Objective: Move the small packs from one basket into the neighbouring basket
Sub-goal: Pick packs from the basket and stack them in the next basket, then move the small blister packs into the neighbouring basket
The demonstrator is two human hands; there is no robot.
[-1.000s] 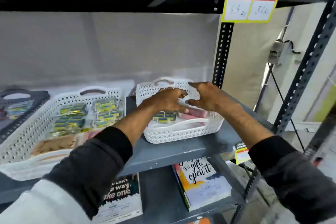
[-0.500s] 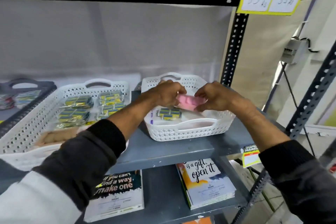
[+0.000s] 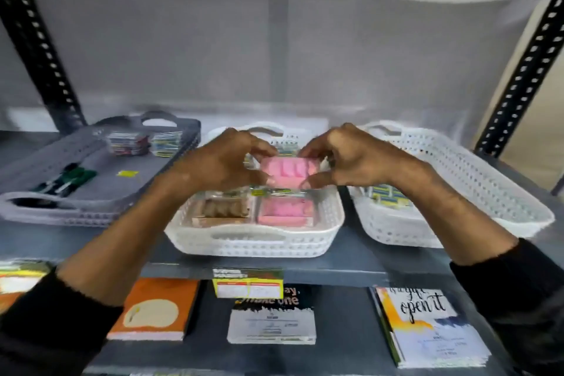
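Both hands carry a pink pack over the middle basket.

Nearest, on the lower shelf, lie notebooks [image 3: 154, 308] and a price tag [image 3: 247, 283] clipped to the shelf edge. Above them the middle white basket [image 3: 253, 241] holds a brown pack [image 3: 224, 209] and another pink one [image 3: 285, 212] in its front row. Just over these, the left hand [image 3: 219, 162] and right hand [image 3: 348, 156] pinch the pink pack [image 3: 287, 172] by its two short ends, fingers closed on it. Its long axis runs left to right and its broad face tilts toward the camera, probably so it can be set flat beside its match. The right white basket [image 3: 476, 192], with yellow-blue packs [image 3: 389, 197], stands just beside; the grey tray [image 3: 91, 168] sits to the left.
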